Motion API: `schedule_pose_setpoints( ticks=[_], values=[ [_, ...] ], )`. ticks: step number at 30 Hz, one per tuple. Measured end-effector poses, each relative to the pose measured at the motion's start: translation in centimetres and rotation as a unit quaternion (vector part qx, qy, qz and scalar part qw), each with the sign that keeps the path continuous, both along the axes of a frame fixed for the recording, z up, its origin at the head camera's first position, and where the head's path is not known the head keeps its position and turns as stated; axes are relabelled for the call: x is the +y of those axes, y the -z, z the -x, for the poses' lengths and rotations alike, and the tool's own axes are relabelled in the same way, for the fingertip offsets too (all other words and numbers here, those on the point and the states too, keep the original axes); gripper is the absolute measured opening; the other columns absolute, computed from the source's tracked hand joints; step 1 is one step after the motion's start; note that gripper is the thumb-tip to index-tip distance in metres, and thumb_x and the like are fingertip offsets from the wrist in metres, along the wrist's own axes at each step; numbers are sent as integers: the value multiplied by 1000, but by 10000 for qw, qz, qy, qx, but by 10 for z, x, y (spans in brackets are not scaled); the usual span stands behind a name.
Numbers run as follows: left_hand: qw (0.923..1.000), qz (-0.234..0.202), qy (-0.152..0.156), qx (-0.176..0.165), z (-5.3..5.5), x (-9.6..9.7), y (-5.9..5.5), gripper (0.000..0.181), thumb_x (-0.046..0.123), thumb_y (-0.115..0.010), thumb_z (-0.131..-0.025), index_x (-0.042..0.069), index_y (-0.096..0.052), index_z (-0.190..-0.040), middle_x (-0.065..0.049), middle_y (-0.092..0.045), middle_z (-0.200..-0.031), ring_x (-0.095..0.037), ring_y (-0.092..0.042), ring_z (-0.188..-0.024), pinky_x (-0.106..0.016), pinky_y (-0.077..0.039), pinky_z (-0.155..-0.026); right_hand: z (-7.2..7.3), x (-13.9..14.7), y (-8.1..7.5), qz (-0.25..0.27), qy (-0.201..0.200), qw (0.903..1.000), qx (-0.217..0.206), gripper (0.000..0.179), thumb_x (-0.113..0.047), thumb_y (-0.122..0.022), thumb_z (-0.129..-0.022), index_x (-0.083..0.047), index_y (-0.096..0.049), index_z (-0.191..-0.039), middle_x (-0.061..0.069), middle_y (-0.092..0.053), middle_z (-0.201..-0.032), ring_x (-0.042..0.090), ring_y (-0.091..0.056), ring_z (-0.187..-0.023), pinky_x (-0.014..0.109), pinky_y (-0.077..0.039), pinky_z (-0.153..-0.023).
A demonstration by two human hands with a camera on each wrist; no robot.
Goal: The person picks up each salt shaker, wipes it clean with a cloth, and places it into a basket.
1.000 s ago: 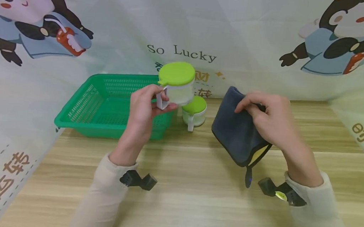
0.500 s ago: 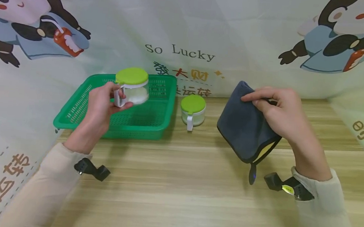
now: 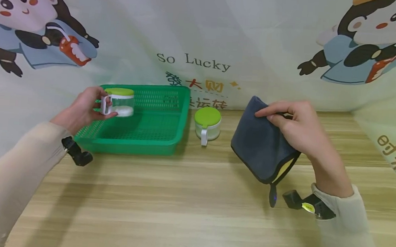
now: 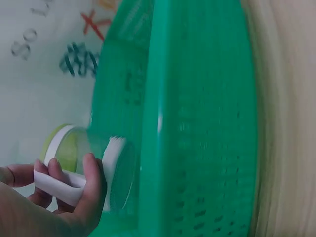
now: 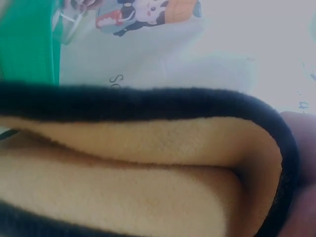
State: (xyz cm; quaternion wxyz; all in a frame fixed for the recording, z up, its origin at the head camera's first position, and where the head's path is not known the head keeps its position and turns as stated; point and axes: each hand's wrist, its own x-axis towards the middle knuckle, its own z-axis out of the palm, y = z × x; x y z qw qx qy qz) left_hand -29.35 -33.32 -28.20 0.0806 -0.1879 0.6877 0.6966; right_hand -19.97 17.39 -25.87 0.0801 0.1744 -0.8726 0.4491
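My left hand [image 3: 89, 105] grips the white handle of a clear seasoning jar [image 3: 122, 104] with a green lid. The jar is upright over the left part of a green basket [image 3: 150, 147], and white grains cover its bottom. In the left wrist view, fingers curl round the jar's handle [image 4: 61, 188]. My right hand [image 3: 295, 125] pinches a folded cloth [image 3: 260, 144], dark grey outside and yellow inside, above the table. The yellow lining [image 5: 148, 143] fills much of the right wrist view. A second green-lidded jar [image 3: 208, 118] stands between basket and cloth.
The basket's perforated side [image 4: 207, 123] is close to my left hand. A wooden table [image 3: 163, 206] lies beneath everything, and a printed curtain [image 3: 128, 32] hangs behind and along both sides.
My left hand has carried the jar left and lowered it from above the second jar to the basket's left part. The right hand still holds the cloth in nearly the same place.
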Motion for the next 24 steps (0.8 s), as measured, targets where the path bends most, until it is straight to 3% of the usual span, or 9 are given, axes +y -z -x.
schedule_pose_setpoints(
  ticks=[3, 8, 10, 18, 24],
  values=[
    [9993, 356, -130, -47, 12, -4, 6, 27, 22, -39, -98, 15, -41, -123, 1, -54, -81, -14, -54, -84, -42, -57, -86, 1, 0, 0, -49, -55, 9999, 80, 27, 0, -55, -93, -14, -76, -102, 12, -68, -118, 22, -59, -118, 38, -46, -96],
    [9969, 655, 96, -418, 24, -9, 17, 26, 23, -37, -100, 16, -43, -124, -4, -48, -98, -17, -51, -93, -44, -54, -92, 2, -1, 0, -172, -124, 9997, 98, 28, 0, -55, -93, -15, -76, -101, 10, -69, -117, 20, -59, -117, 37, -47, -95],
    [9943, 837, 374, -545, 26, -11, 20, 26, 24, -34, -101, 16, -40, -125, -4, -44, -105, -19, -48, -100, -43, -53, -94, 2, -1, 1, -196, -145, 9997, 79, 28, 0, -55, -93, -15, -77, -101, 10, -69, -117, 19, -59, -117, 34, -47, -93],
    [9929, 673, 539, -823, 30, -18, 25, 21, 21, -32, -101, 15, -40, -120, -8, -39, -112, -25, -44, -107, -45, -53, -94, 3, 1, 1, -178, -88, 9998, -5, 27, -1, -55, -93, -15, -76, -102, 10, -69, -117, 20, -58, -118, 38, -45, -95],
    [9871, 825, 901, -1039, 29, -26, 26, 23, 17, -36, -101, 8, -39, -122, -15, -38, -118, -34, -43, -116, -46, -52, -95, 3, 1, 1, -253, -105, 9996, 4, 26, -2, -56, -93, -16, -76, -103, 11, -68, -117, 21, -58, -118, 39, -45, -95]
  ],
)
